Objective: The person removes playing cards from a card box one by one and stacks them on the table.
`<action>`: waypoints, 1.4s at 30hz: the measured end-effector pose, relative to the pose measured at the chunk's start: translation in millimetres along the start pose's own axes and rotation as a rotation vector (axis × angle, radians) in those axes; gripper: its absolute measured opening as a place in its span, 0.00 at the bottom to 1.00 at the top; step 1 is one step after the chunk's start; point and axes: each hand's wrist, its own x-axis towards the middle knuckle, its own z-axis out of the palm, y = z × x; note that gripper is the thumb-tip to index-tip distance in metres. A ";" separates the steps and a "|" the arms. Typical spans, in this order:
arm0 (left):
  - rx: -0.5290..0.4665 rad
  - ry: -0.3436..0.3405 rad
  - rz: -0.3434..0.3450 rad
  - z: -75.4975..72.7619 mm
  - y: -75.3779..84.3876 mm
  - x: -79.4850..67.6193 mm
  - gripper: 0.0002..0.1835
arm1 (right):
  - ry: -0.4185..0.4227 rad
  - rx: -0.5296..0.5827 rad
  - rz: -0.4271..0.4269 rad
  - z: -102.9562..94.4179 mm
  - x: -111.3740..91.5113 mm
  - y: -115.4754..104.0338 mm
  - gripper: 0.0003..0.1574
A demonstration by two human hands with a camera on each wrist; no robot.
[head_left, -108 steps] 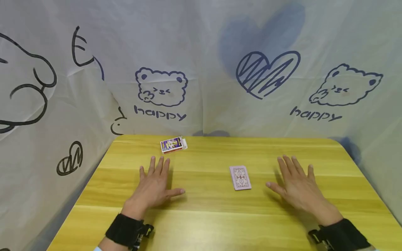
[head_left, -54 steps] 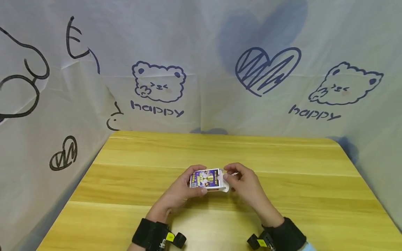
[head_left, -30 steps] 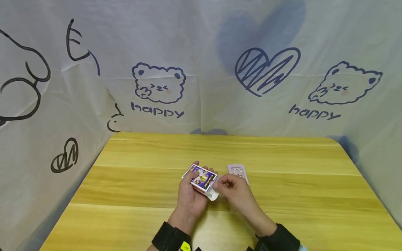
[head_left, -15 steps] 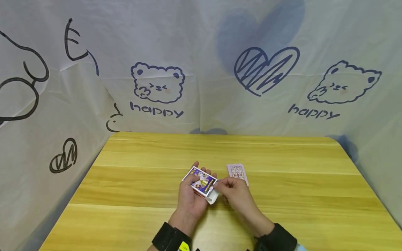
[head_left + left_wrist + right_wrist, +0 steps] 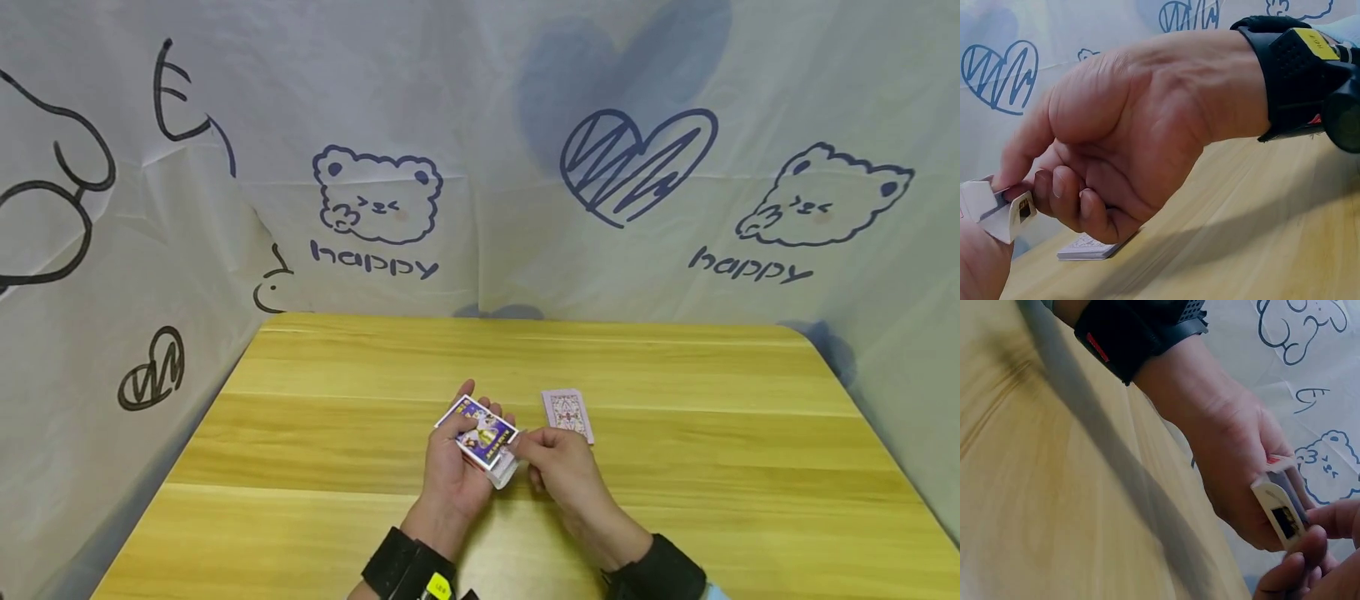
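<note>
My left hand (image 5: pixel 453 479) grips a small purple-and-white playing card box (image 5: pixel 487 435), its thumb across the printed face and the fingers beneath. The box's end with the white flap (image 5: pixel 502 471) points toward my right hand (image 5: pixel 576 479). Thumb and forefinger of that hand pinch at the edge of the box's end. In the left wrist view, the right fingertips are right at the mouth of the box (image 5: pixel 979 200). The right wrist view shows the flap (image 5: pixel 1266 497) standing out from the end. Behind the right hand, a deck of cards (image 5: pixel 566 411) lies face down.
The wood-grain table (image 5: pixel 315 450) stretches out around the hands. White cloth walls (image 5: pixel 510 233) with drawn bears and hearts stand at its back and sides. Each wrist wears a black strap (image 5: pixel 660 571) with a camera.
Both hands lay spread over the table before. The left hand has brought the card box from the back left to the middle and turned it; the right fingers have come to its end.
</note>
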 end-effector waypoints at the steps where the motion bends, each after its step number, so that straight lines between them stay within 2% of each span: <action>1: -0.001 0.005 -0.002 -0.8 0.7 0.5 0.35 | -0.014 -0.002 0.008 -0.3 0.0 -0.9 0.10; 5: 0.024 0.047 -0.017 -5.5 3.6 4.2 0.29 | -0.085 -0.055 0.020 -3.5 0.9 -4.9 0.10; 9: 0.072 0.074 -0.075 -9.7 7.4 7.5 0.26 | -0.139 -0.133 0.000 -7.6 2.9 -5.0 0.14; 14: 0.105 0.062 -0.147 -13.1 11.7 9.0 0.34 | -0.223 -0.184 -0.041 -11.8 2.3 -6.1 0.13; 16: 0.114 0.063 -0.146 -14.4 12.3 9.4 0.37 | -0.261 -0.200 -0.045 -13.6 1.7 -7.2 0.11; 19: 0.128 0.071 -0.134 -15.8 12.3 10.0 0.36 | -0.298 -0.221 -0.033 -15.9 1.4 -8.7 0.10; 26: 0.145 0.046 -0.164 -17.5 12.0 11.4 0.32 | -0.311 -0.266 -0.056 -18.9 3.4 -9.5 0.14; 30: 0.146 0.045 -0.155 -19.3 16.9 11.0 0.31 | -0.412 -0.336 -0.082 -27.6 4.2 -12.3 0.13; 34: 0.141 0.058 -0.148 -21.6 22.3 10.6 0.30 | -0.520 -0.365 -0.067 -49.7 10.2 -20.7 0.10; 35: 0.143 0.066 -0.146 -22.1 23.2 10.4 0.29 | -0.519 -0.378 -0.073 -57.0 12.9 -22.9 0.10; 37: 0.134 0.071 -0.149 -22.5 24.2 10.4 0.28 | -0.446 -0.397 -0.091 -72.2 18.8 -26.8 0.11; 40: 0.123 0.068 -0.162 -20.6 24.6 9.8 0.30 | -0.220 -0.482 -0.123 -95.4 32.4 -27.3 0.12; 42: 0.131 0.057 -0.176 -20.2 23.6 9.8 0.32 | -0.062 -0.525 -0.115 -107.5 41.6 -22.8 0.14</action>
